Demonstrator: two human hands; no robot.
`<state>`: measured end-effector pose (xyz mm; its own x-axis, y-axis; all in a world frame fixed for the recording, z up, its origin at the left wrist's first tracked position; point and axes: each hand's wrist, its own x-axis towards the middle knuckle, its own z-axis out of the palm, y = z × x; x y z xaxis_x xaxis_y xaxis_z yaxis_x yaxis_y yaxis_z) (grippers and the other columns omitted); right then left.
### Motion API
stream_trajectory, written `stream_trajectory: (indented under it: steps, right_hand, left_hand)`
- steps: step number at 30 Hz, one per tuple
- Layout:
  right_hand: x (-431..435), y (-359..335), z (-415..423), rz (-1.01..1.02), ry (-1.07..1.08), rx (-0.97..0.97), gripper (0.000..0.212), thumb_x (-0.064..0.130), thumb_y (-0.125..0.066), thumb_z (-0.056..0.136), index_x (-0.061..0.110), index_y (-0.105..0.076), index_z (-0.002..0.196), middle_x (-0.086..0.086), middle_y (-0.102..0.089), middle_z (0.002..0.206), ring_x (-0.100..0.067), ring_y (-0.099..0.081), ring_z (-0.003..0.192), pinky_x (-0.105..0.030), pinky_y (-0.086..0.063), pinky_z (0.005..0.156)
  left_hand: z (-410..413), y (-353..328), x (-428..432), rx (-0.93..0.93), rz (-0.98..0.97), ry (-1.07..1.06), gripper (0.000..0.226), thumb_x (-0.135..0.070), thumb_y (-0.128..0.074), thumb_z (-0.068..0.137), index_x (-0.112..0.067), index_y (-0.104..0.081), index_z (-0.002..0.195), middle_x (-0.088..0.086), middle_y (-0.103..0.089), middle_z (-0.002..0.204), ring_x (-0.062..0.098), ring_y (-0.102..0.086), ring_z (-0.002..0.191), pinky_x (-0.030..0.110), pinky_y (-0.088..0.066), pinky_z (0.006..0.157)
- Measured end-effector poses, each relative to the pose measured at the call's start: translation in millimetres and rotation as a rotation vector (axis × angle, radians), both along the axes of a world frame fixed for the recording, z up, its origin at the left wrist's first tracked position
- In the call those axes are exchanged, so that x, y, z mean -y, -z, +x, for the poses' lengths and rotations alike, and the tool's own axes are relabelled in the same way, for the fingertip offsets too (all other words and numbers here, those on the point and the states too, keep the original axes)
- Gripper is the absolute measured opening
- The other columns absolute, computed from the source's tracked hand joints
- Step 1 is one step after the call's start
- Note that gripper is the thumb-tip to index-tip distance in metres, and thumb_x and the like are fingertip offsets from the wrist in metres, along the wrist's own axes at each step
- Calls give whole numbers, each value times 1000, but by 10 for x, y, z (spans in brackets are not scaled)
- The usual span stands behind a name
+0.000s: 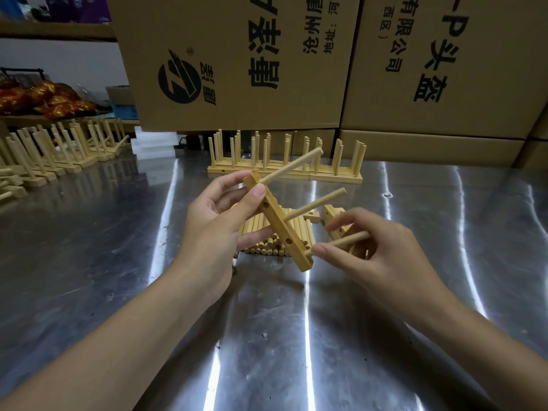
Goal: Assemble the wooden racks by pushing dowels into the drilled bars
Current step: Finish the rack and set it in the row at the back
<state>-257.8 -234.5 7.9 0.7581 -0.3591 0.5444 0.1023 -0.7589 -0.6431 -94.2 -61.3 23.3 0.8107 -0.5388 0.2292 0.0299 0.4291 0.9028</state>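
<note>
— How far along is this rack?

— Nearest me the scuffed, shiny steel bench is throwing back glare. Above it my left hand is holding the drilled bar tilted in the air, fingers and thumb clamped on its upper end. My right hand is pinching a third dowel, and its tip is meeting the bar's lower end. I cannot tell whether it is seated.

— And the rest of it?

— The upper dowel and middle dowel are already sticking out of it. Two open holes are showing on the face toward me, so I'm judging it partly done.

— What are the materials like?

— Pale, smooth wood: a square-edged bar and straight round dowels. Just behind, a pile of loose dowels and spare bars are lying on the bench, so more racks are waiting. Farther off, finished racks are standing in rows before printed cardboard boxes.
</note>
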Motion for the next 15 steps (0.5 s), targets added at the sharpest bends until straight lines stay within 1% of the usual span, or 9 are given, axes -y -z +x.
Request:
stream_trajectory:
  steps: [1, 3, 4, 6, 8, 9, 10, 13, 15]
  right_hand:
    - [7, 4, 8, 84, -26, 19, 44, 67, -79, 79, 37, -68, 108, 11, -74, 77, -10, -58, 59, -21, -45, 55]
    - [11, 1, 27, 231, -60, 46, 53, 65, -83, 77, 39, -64, 119, 2, -77, 80, -21, -59, 61, -42, -52, 57]
    - [6, -10, 25, 264, -62, 47, 55, 64, -84, 76, 39, -65, 121, -2, -76, 81, -24, -58, 62, -46, -52, 60]
    - [8, -10, 17, 201, -38, 13, 51, 65, -82, 77, 38, -70, 118, 1, -74, 85, -21, -58, 64, -42, -51, 61]
    - [-13, 10, 2, 88, 1, -26, 43, 65, -79, 81, 37, -75, 113, 10, -74, 88, -14, -60, 66, -25, -48, 63]
    - [-22, 16, -1, 65, 24, -19, 39, 63, -77, 81, 35, -77, 109, 13, -74, 88, -15, -61, 68, -19, -45, 64]
    - [-30, 18, -4, 61, 45, -4, 37, 61, -75, 81, 33, -78, 106, 15, -73, 86, -15, -62, 70, -17, -44, 65]
    - [-19, -25, 12, 114, 54, 6, 33, 55, -75, 81, 31, -80, 102, 14, -73, 83, -14, -64, 69, -20, -47, 66]
    - [52, -89, 1, 178, 58, 19, 26, 48, -77, 80, 32, -80, 100, 13, -73, 80, -9, -63, 67, -20, -48, 65]
  left_hand:
    - [9, 3, 1, -22, -10, 0, 39, -14, -75, 95, -15, -67, 133, 14, -75, 123, 28, -76, 111, 47, -66, 79]
    - [36, 7, 6, -79, -49, 13, 40, -12, -73, 96, -16, -66, 135, 13, -75, 123, 28, -76, 113, 48, -66, 81]
    - [50, 12, 8, -110, -77, 28, 39, -12, -73, 97, -15, -66, 136, 13, -75, 120, 27, -76, 114, 47, -66, 80]
    - [66, 31, 26, -171, -126, 65, 37, -12, -70, 99, -13, -67, 135, 11, -75, 110, 26, -75, 115, 43, -66, 79]
    - [44, 69, 42, -242, -162, 91, 34, -11, -67, 100, -12, -67, 135, 11, -77, 106, 27, -75, 116, 41, -66, 78]
    - [31, 84, 51, -272, -176, 99, 34, -11, -66, 101, -11, -66, 135, 13, -77, 109, 28, -74, 117, 41, -66, 78]
    - [17, 98, 61, -295, -186, 107, 34, -10, -66, 101, -10, -66, 135, 15, -77, 113, 29, -74, 118, 41, -66, 78]
    - [-13, 120, 96, -345, -203, 111, 33, -9, -66, 100, -11, -66, 134, 19, -75, 124, 30, -74, 118, 39, -66, 79]
    - [-54, 129, 117, -362, -194, 98, 36, -9, -68, 98, -12, -67, 133, 20, -74, 127, 29, -74, 118, 38, -66, 81]
